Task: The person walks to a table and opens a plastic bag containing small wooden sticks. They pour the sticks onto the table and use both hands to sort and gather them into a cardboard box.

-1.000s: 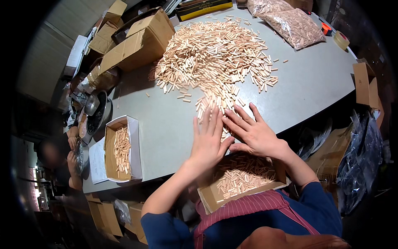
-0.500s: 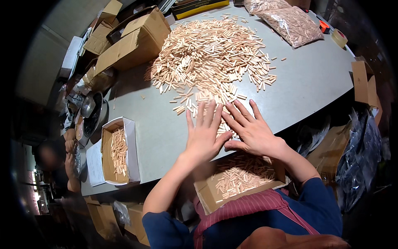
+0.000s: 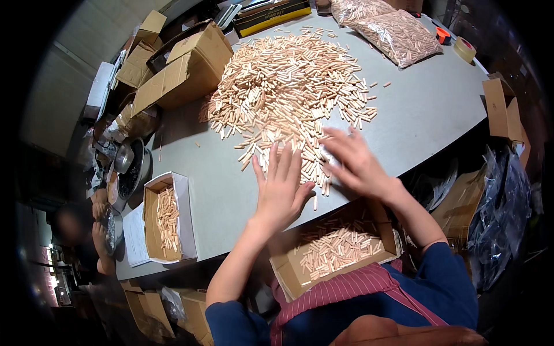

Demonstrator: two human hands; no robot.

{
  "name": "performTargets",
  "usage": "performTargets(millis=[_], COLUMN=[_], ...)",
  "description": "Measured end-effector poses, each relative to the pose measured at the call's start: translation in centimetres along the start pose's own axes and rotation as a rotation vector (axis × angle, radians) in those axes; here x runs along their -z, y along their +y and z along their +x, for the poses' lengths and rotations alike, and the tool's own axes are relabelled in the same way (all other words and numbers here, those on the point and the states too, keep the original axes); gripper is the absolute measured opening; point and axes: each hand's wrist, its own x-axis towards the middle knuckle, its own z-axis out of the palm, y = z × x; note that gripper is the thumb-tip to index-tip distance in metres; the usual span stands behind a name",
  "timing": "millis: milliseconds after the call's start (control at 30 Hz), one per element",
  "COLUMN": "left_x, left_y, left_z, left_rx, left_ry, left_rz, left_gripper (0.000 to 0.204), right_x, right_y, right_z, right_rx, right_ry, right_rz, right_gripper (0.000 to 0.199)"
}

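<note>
A large heap of short wooden dowels [image 3: 288, 75] spreads over the grey table [image 3: 427, 121] and narrows toward me. My left hand [image 3: 280, 187] lies palm down on the near end of the heap, fingers stretched and apart, holding nothing. To its right my right hand [image 3: 359, 164], smeared a little by motion, hovers beside the dowels with its fingers spread; no dowel shows in it. Between the hands a strip of loose dowels runs down toward the table edge. Below that edge, against my apron, an open cardboard box [image 3: 288, 271] holds many more dowels.
A small white-sided box [image 3: 186, 219] of dowels stands at the left on a paper sheet. Dowel-filled clear bags [image 3: 398, 37], orange tape [image 3: 443, 36] and clear tape [image 3: 465, 49] lie far right. Another person's hands [image 3: 99, 222] are at the left by metal bowls [image 3: 134, 164].
My right hand has lifted and shifted right, away from my left hand, uncovering dowels. My left hand has drawn back slightly toward me. The view has shifted a little.
</note>
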Motion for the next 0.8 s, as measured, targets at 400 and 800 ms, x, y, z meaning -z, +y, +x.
performTargets(millis=[400,800], left_x=[0.8,1.8], left_y=[-0.1,4.8], left_z=[0.3,-5.6], left_rx=[0.014,-0.029], left_ry=[0.293,0.302], left_rz=[-0.126,-0.655], left_gripper=[0.043,0.014], right_x=[1.8,-0.1], right_y=[4.7,-6.7], right_z=[1.3,-2.8], right_rx=[0.035,0.168], right_ry=[0.104,-0.175], right_rz=[-0.393,0.488], right_gripper=[0.015,0.049])
